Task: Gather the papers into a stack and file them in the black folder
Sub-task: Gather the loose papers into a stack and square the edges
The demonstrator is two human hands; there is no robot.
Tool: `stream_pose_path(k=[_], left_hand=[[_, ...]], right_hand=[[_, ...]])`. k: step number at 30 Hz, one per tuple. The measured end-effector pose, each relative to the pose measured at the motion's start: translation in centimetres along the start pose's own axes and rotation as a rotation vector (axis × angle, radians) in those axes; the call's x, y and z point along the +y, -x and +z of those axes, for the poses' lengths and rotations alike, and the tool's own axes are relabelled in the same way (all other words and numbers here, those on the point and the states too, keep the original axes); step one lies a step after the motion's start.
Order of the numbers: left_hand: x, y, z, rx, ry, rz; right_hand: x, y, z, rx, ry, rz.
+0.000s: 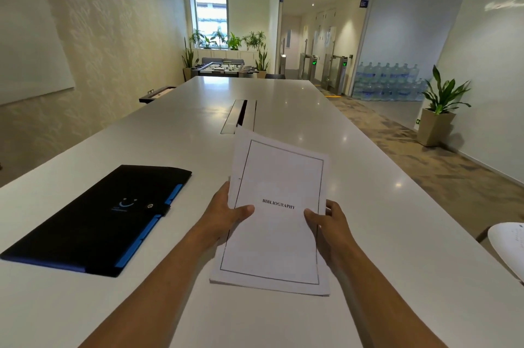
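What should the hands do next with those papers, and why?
Probably tap the stack of papers square on the white table. The left hand and right hand grip its two sides, but sheet edges fan out unevenly at top and bottom. The black folder lies snapped shut to the left, so it needs opening afterwards.

Both bare forearms reaching forward from the bottom edge, converging toward the middle. Left hand (226,213) clamped on the left edge of the stack of papers (276,222), thumb lying across the top sheet, fingers tucked out of sight beneath. Right hand (329,222) gripping the right edge likewise, thumb pressed on top, fingertips curled behind the far side. Wrists roughly level, palms turned inward facing each other.
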State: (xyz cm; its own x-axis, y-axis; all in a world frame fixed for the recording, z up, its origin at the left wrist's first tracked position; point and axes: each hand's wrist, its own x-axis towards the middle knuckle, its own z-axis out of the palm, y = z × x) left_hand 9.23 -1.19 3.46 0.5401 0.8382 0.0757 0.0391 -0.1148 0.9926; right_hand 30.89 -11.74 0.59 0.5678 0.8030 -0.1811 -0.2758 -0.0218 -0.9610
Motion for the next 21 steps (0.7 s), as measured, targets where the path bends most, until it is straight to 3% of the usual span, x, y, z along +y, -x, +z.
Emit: stream_pose_path(k=[3,7,10,17,21], left_hand=[[1.6,1.0,-0.8,-0.035,-0.083,0.069],[2.7,1.7,-1.5,-0.069,-0.155,0.13],[3.6,1.8,-1.9,-0.048,-0.178,0.149],[6.2,1.5,-2.2,0.133,-0.126,0.257],[7.1,1.4,-1.4,0.2,-0.128,0.317]], right_hand=[[-0.4,-0.3,-0.7,-0.131,-0.126,0.077],[-1.8,0.0,-0.3,-0.283,-0.108,-0.034],[-2.9,0.3,0.5,-0.227,-0.094,-0.122],[-8.6,1.8,2.6,-0.154,0.052,-0.516],[-10.1,2.5,3.3,-0.143,0.057,-0.625]])
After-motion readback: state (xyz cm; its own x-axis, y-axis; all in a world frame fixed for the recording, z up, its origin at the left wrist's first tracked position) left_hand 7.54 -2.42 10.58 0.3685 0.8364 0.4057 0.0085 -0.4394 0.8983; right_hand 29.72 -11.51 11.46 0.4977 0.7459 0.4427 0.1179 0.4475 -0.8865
